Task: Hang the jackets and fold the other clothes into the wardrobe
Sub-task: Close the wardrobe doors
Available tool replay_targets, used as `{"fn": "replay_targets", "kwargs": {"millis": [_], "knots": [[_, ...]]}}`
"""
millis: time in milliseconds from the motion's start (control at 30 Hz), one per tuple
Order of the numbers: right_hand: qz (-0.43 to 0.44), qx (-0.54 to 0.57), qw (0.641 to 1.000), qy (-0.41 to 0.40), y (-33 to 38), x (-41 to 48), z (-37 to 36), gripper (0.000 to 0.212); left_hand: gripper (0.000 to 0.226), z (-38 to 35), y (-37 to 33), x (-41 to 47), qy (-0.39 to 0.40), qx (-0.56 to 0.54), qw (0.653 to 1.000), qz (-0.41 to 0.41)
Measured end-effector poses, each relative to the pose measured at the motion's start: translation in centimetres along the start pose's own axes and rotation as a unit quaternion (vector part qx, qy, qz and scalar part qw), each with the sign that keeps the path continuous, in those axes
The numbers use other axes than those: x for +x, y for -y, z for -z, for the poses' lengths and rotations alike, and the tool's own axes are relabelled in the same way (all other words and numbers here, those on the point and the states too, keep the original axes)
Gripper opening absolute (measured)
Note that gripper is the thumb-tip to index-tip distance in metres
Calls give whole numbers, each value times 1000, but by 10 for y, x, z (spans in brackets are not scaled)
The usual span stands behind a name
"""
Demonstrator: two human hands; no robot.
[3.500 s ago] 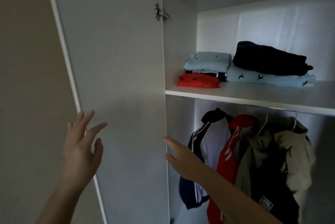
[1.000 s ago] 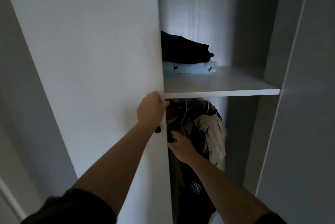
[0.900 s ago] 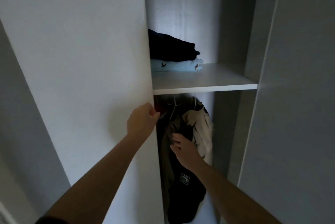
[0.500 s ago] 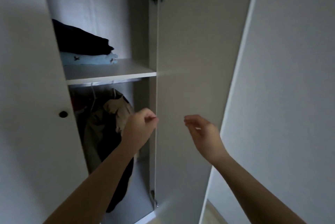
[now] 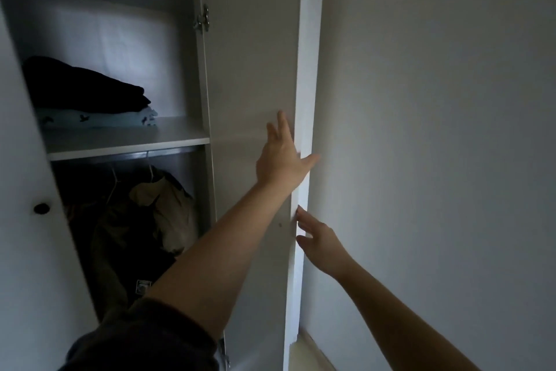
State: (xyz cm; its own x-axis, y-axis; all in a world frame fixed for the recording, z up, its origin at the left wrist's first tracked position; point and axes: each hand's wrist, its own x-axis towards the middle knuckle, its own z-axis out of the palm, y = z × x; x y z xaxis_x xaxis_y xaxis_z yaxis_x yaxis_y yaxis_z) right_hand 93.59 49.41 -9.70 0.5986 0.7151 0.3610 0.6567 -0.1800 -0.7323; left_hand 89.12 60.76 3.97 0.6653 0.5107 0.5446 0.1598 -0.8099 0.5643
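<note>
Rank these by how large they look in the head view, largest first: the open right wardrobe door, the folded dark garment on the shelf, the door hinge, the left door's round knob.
1. Right wardrobe door
2. Folded dark garment
3. and 4. Door hinge and round knob: both small and look much alike, so no ranking.

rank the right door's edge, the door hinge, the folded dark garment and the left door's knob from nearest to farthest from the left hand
From the left hand:
1. Right door's edge, under the fingers.
2. Door hinge, up and to the left.
3. Folded dark garment, on the shelf, farther left.
4. Left door's knob, far left, lower down.
</note>
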Motion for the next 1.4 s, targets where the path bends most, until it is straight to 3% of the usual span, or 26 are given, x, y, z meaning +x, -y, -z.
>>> {"fn": "replay_targets", "kwargs": {"millis": [133,233,400,633,767,900,1033,1200,1400], "knots": [[57,-24,998,29,-22,9,10,72,97,-11,3,2,-57,72,996,10],[37,-33,997,61,-31,21,2,51,96,0,16,-2,-65,76,995,6],[42,88,991,96,-6,40,-46,16,93,50,56,-21,-28,-26,999,-21],[161,62,970,173,60,61,-148,14,34,141,149,-50,-67,-30,997,-11],[150,63,965,204,109,96,-219,8,29,196,211,-47,-123,-3,990,72],[149,39,969,194,148,141,-288,9,10,239,280,-18,-134,15,981,141],[130,29,976,175,163,185,-340,8,24,263,342,18,-145,58,974,166],[124,16,983,135,172,228,-381,7,29,266,400,42,-205,31,964,167],[101,-1,988,113,174,256,-407,9,37,263,452,31,-193,137,948,212]]}}
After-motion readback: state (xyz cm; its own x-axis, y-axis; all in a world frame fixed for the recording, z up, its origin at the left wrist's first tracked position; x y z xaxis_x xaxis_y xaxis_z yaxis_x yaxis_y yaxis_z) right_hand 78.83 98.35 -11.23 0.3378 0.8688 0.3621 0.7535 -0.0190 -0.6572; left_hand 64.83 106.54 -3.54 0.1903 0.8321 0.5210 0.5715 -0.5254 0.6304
